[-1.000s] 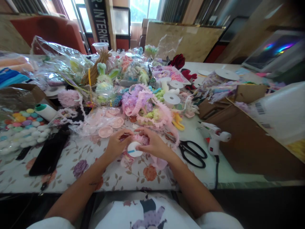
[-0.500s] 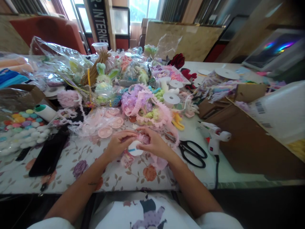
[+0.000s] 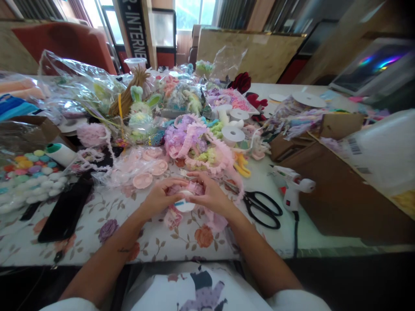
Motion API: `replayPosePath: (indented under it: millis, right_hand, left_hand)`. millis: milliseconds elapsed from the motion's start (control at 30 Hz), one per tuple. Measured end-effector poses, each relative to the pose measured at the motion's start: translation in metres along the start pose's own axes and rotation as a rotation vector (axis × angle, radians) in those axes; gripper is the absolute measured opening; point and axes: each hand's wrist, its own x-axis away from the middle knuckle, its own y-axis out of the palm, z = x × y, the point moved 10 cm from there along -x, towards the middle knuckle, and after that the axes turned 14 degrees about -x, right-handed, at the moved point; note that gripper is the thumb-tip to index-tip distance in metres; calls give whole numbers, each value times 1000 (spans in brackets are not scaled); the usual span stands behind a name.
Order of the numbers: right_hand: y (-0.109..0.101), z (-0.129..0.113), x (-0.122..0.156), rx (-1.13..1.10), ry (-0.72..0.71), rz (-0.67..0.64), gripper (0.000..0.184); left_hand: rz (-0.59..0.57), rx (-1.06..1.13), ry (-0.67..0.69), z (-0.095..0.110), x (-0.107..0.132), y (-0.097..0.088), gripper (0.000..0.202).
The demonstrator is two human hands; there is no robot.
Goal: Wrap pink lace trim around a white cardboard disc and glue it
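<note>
Between my hands is a ribbon spool (image 3: 184, 206), a white disc with a short blue strip and sheer pink ribbon (image 3: 195, 188) behind its rim. My left hand (image 3: 162, 195) curls round its left side, thumb at the disc's upper edge. My right hand (image 3: 210, 193) grips the right side, with its thumb on the disc and its fingers over the ribbon. A pink fabric flower (image 3: 173, 217) lies just below the spool on the flowered cloth. Loose pink ribbon (image 3: 216, 221) trails under my right wrist. The fingertips on the far side are partly hidden.
Black-handled scissors (image 3: 264, 209) and a white glue gun (image 3: 293, 185) lie to the right, before a cardboard box (image 3: 350, 190). A black phone (image 3: 65, 211) and bagged pompoms (image 3: 39, 181) are at left. Pink ruffled trim (image 3: 223, 153) and craft supplies are heaped beyond my hands.
My left thumb has come in onto the disc's upper edge, and the left fingers have shifted slightly. The disc looks tilted a little flatter. My right hand keeps its hold.
</note>
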Motion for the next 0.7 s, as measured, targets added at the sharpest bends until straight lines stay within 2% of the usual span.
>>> replayPosePath:
  millis: [200,333,400,500,633,700]
  right_hand:
    - [-3,-2,-4,44,-30,7,60]
    - [-23,-22,-11,151,-65,50,49]
    - [-48,-39,-21,182,-101,124,41]
    - [-100,-68,-50,238,-190,269,33]
    - [-164,-89,-118,371,-205,419,25]
    - [-181,-94,-157,544,-184,459,28]
  left_hand:
    - [5,91,-110,-12,3,0,31]
    - [60,274,-320,-39,2,0,40]
    - [115,355,-403,-53,-4,-3,47]
    - [175,396,-401,-59,-21,-10,51]
    - [160,435,-395,-60,-34,-9,50]
    - [118,478,-421,-60,-34,-2,52]
